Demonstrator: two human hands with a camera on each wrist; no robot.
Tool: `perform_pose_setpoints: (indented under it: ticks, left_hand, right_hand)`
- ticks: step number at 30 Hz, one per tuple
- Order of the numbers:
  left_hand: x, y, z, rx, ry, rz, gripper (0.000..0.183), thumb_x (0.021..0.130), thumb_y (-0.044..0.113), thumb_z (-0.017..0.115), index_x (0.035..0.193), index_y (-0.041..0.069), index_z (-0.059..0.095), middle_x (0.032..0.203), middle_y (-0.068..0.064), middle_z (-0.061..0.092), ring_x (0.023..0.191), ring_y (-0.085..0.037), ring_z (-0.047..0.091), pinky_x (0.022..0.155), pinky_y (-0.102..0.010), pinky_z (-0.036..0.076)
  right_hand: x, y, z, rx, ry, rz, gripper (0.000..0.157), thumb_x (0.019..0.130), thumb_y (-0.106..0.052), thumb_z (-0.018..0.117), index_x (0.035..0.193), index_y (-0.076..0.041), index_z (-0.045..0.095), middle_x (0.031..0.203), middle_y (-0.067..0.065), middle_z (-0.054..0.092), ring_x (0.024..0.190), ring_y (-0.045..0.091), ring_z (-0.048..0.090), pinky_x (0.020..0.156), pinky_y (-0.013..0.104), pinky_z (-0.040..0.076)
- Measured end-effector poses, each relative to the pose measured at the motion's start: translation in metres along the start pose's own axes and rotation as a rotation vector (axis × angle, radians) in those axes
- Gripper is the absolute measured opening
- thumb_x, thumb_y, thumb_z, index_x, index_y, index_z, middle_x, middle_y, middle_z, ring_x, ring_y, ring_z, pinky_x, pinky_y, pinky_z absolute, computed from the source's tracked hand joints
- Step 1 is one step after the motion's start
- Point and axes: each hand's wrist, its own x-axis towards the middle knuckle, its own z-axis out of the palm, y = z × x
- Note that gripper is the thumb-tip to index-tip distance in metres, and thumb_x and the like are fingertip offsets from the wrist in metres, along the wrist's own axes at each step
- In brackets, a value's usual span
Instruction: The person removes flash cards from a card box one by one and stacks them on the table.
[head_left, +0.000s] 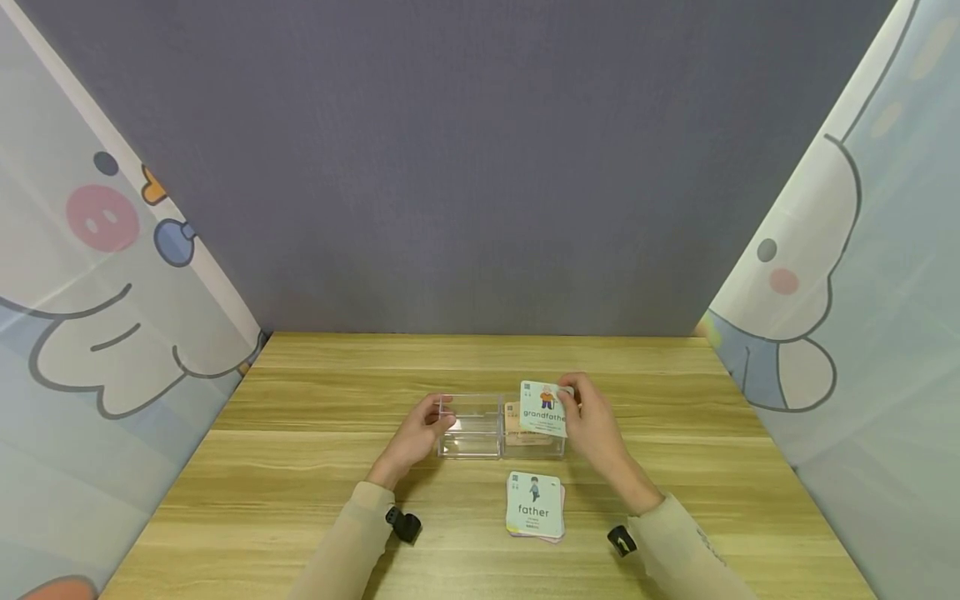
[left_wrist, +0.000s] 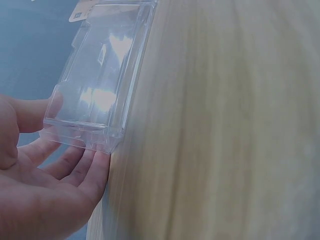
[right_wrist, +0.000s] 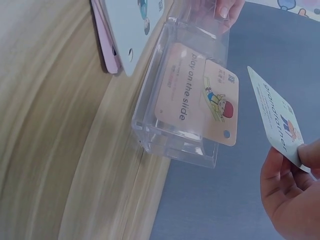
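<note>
My left hand (head_left: 412,437) holds the left end of a clear plastic box (head_left: 470,435) with two compartments; in the left wrist view the thumb lies on one side of the clear box (left_wrist: 102,70) and the fingers on the other. My right hand (head_left: 598,433) pinches a white "grandfather" card (head_left: 540,410) by its edge, raised above the box's right compartment. An orange "play on the slide" card (right_wrist: 187,95) leans in that compartment. In the right wrist view, the grandfather card (right_wrist: 277,112) is apart from the box.
A stack of cards (head_left: 534,504), topped by a white "father" card, lies on the wooden table (head_left: 337,383) in front of the box. Behind stands a dark grey panel (head_left: 480,167); cartoon-printed curtains (head_left: 112,333) flank both sides.
</note>
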Motion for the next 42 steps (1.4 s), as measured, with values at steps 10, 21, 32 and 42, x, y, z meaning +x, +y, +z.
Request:
perform_pose_setpoints:
  ticks: [10,21,32,42]
  left_hand:
    - [0.000,-0.001,0.000,0.002,-0.002,0.000,0.045,0.104,0.018,0.060,0.146,0.006,0.050,0.128,-0.012,0.061,0.125,-0.035,0.053,0.105,-0.056,0.042]
    - [0.000,0.000,0.000,-0.002,-0.001,-0.003,0.045,0.104,0.018,0.060,0.146,0.005,0.049,0.128,-0.012,0.061,0.124,-0.035,0.053,0.105,-0.056,0.042]
    - [0.000,-0.002,0.000,-0.005,0.001,-0.005,0.045,0.104,0.019,0.061,0.145,0.006,0.050,0.128,-0.011,0.062,0.123,-0.033,0.054,0.103,-0.054,0.044]
    - [0.001,-0.002,0.000,-0.001,-0.001,-0.004,0.045,0.104,0.019,0.061,0.145,0.006,0.050,0.128,-0.012,0.061,0.123,-0.034,0.054,0.104,-0.055,0.043]
  right_hand:
    - [-0.004,-0.004,-0.005,0.049,-0.020,0.026,0.012,0.100,0.001,0.061,0.112,-0.001,0.060,0.082,0.006,0.057,0.072,0.018,0.051,0.057,0.025,0.044]
    - [-0.005,-0.007,-0.010,0.080,-0.017,0.029,0.014,0.099,0.002,0.061,0.113,-0.001,0.060,0.082,0.006,0.060,0.071,0.018,0.053,0.055,0.025,0.046]
    - [-0.008,-0.009,-0.015,0.078,-0.038,0.047,0.011,0.100,0.000,0.061,0.111,-0.002,0.061,0.084,0.005,0.061,0.071,0.016,0.052,0.056,0.024,0.045]
    - [-0.014,-0.005,-0.019,0.080,-0.070,0.055,0.012,0.097,0.001,0.065,0.108,-0.002,0.063,0.083,0.003,0.061,0.070,0.016,0.053,0.055,0.025,0.046]
